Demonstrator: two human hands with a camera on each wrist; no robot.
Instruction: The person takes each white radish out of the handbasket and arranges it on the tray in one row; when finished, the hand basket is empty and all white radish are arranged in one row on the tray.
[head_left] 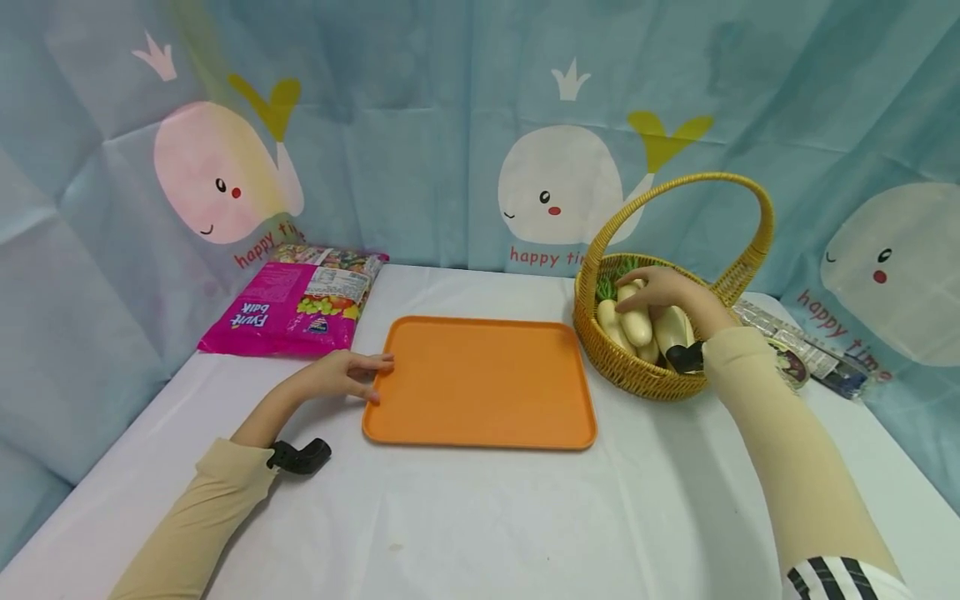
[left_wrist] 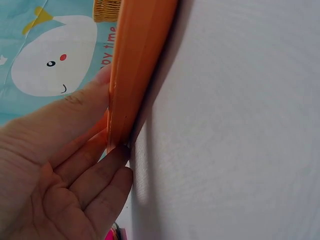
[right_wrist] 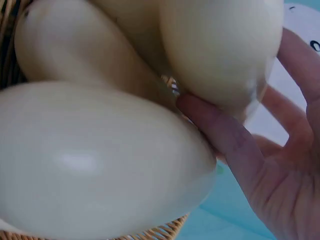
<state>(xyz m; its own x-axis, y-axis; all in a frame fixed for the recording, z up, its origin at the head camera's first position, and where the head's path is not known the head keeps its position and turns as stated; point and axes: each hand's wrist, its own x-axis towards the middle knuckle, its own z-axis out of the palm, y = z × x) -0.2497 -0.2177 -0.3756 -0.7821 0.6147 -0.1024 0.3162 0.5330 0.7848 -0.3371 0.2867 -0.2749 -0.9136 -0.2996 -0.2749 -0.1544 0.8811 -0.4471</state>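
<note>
My left hand (head_left: pixel 341 373) rests at the left edge of an orange tray (head_left: pixel 480 383) lying on the table, fingers extended. In the left wrist view, thumb and fingertips touch the tray's rim (left_wrist: pixel 135 65). At right, my right hand (head_left: pixel 660 290) reaches into a yellow wicker basket (head_left: pixel 637 382) with a tall handle, holding smooth white radishes with green tops (head_left: pixel 606 287). My thumb and fingers grip one white radish (right_wrist: pixel 220 45) from both sides in the right wrist view. Another large radish (right_wrist: pixel 100 155) lies beside my thumb.
A pink fruit candy bag (head_left: pixel 277 300) lies behind my left hand. To the right of the basket are a long clear-and-dark package (head_left: pixel 832 367) and a round-ended item (head_left: pixel 789 362), partly hidden by my sleeve. A blue curtain (head_left: pixel 420 167) with whale prints hangs behind the table.
</note>
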